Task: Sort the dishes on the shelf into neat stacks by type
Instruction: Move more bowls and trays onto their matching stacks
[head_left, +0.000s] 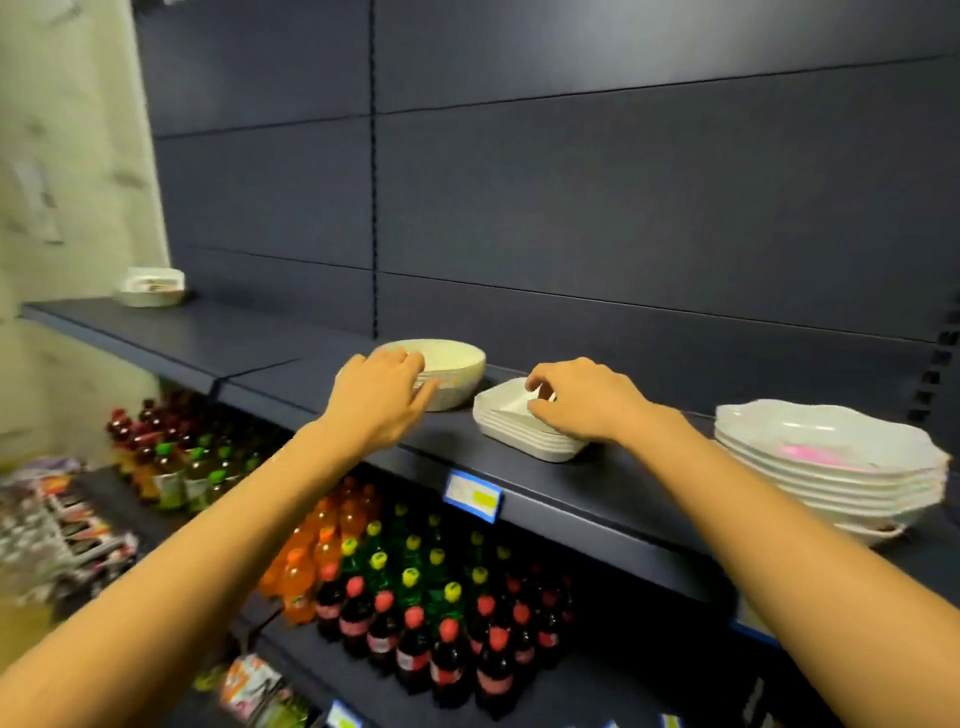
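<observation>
On the dark shelf (545, 478) stand three stacks of white dishes. A stack of round bowls (457, 371) sits left of centre; my left hand (382, 400) rests against its near side with fingers spread. Beside it is a stack of square dishes (511, 428); my right hand (582, 400) lies on top, fingertips pinched on the rim of the top square dish. At the right edge is a stack of scalloped plates (831, 462), the top one showing a pink mark. A separate stack of small white dishes (149, 287) stands at the far left end.
A blue and yellow price tag (471, 495) hangs on the shelf's front edge. Below are rows of soft-drink bottles (415, 613) in red, green and orange. Snack packets (62, 525) lie lower left. A dark back panel (571, 182) rises behind the shelf.
</observation>
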